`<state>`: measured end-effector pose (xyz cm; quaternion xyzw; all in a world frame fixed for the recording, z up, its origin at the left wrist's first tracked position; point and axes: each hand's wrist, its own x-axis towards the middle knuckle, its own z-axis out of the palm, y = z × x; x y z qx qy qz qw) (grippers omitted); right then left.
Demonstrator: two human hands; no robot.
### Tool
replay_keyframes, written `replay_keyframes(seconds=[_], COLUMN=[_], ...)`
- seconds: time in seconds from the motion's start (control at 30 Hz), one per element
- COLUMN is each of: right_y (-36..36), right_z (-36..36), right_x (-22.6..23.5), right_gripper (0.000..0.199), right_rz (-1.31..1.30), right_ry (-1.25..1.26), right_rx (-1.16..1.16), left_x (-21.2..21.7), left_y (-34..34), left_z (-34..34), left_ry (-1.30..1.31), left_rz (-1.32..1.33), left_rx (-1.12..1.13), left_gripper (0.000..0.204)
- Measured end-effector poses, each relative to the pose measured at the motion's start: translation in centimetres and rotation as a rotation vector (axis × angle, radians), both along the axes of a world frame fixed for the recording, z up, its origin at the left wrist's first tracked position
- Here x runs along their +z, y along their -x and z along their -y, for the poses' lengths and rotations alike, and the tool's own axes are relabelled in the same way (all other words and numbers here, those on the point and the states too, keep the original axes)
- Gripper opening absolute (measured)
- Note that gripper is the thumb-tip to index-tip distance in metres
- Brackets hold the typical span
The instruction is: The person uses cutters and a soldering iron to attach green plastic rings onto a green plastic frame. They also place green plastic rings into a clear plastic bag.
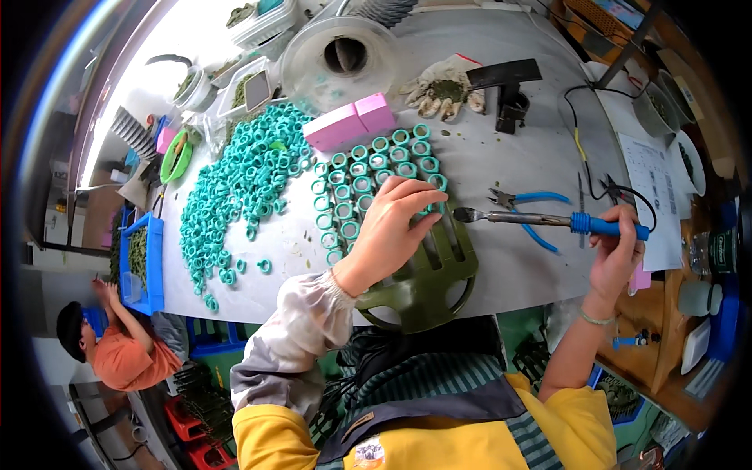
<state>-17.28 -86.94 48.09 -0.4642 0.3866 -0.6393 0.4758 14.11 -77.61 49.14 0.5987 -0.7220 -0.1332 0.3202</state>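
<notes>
In my right hand [615,254] is a soldering iron [533,219] by its blue handle, its metal shaft lying level and its blunt tip pointing left. My left hand [399,223] reaches over a dark green plastic frame [423,290], thumb and fingertips closed around a teal ring [429,209] at the right edge of the rows. Rows of upright teal rings [362,184] sit on the frame's far part; my left hand hides some of them. The iron's tip is just right of my left fingertips, with a small gap between.
A big heap of loose teal rings [251,172] lies left of the frame. Pink blocks [348,123], a stained glove [446,86], a black stand [511,106] and blue-handled cutters [540,196] are farther out. The iron's cord [577,125] runs along the right. Another person [133,352] works at far left.
</notes>
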Motion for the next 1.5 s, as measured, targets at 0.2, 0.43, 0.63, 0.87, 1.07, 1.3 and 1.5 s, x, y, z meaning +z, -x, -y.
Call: replay_keyframes(seconds=[0.2,0.43,0.63,0.87,1.07,1.3,1.5], right_y=[-1.2,-0.1,2.5,1.2,0.3,-1.1,-1.6], right_z=[0.2,0.4,0.7,0.4,-0.3,-1.0,-1.2], right_x=[-1.3,-1.6,-0.8,-0.3,0.0,1.3,1.8], right_gripper=[0.026,0.024,0.027,0.025,0.025,0.026,0.027], right_rz=[0.059,0.033,-0.056,-0.040,-0.040,-0.063,-0.079], right_ry=[-0.039,-0.076,-0.065,-0.045,-0.054,-0.028,-0.016], right_rx=[0.032,0.013,-0.085,-0.013,0.031,0.015,0.013], left_x=[-2.9,-3.0,-1.7,-3.1,-8.8,-5.8,-5.8], left_y=[1.1,0.7,-0.3,-24.1,-25.8,-24.6,-22.8], left_z=[2.5,2.0,2.3,-10.6,-14.5,-12.2,-9.0], left_ry=[0.051,0.045,0.130,-0.175,-0.246,-0.062,0.051], left_rz=[0.077,0.150,-0.081,0.417,0.188,0.087,0.122], left_rx=[-0.011,-0.015,-0.048,0.921,0.943,0.829,0.754], left_gripper=[0.029,0.030,0.028,0.018,0.054,0.020,0.022])
